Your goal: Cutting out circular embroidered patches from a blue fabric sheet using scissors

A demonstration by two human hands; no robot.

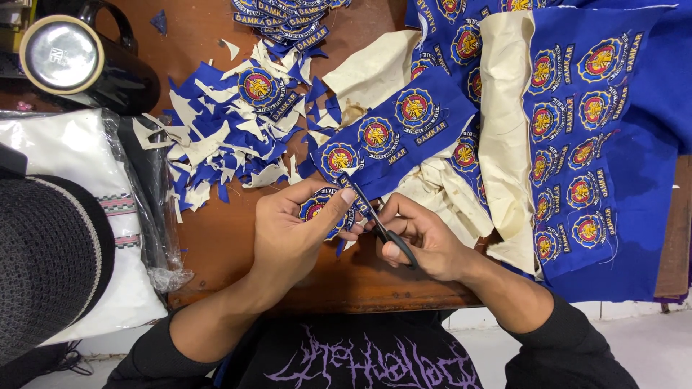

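- Head view: left hand [292, 230] pinches a round embroidered patch [316, 209], fingers closed on its edge.
- Right hand [418, 241] is closed on black scissors [378, 220], blades at the patch rim.
- Best practice: short snips hugging the border, turning the patch, not the blades.
- Patch: blue ground, red-yellow emblem, held over the wooden table [238, 245] beside the blue scraps [216, 144].

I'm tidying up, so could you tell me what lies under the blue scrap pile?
Under the scrap pile only the brown wooden table shows around its edges; anything beneath its middle is covered.
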